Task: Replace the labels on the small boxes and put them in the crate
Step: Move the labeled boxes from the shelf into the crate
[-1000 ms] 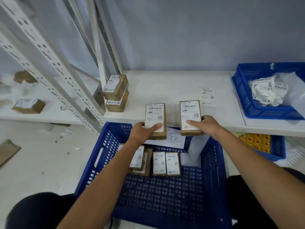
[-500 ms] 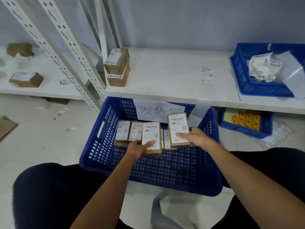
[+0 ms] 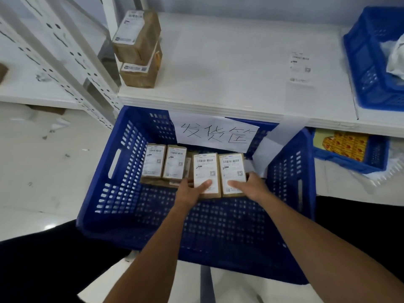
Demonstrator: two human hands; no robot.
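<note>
Placing step: white-labelled brown cardboard box [image 3: 206,169] clamped in left hand [image 3: 192,190], matching box [image 3: 232,169] likewise in right hand [image 3: 253,186] just beside, low inside blue perforated plastic crate [image 3: 122,178]. Next, likely: loosen grips, withdraw.

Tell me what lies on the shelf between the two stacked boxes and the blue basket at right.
In the head view, only one loose label sheet lies flat there, nearer the basket; the rest of that shelf stretch is bare.

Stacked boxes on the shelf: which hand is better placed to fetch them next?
Probably left. The stack stands at the left end of the shelf, on the side of the left hand; the right hand, holding its box further right, would have to cross over.
</note>
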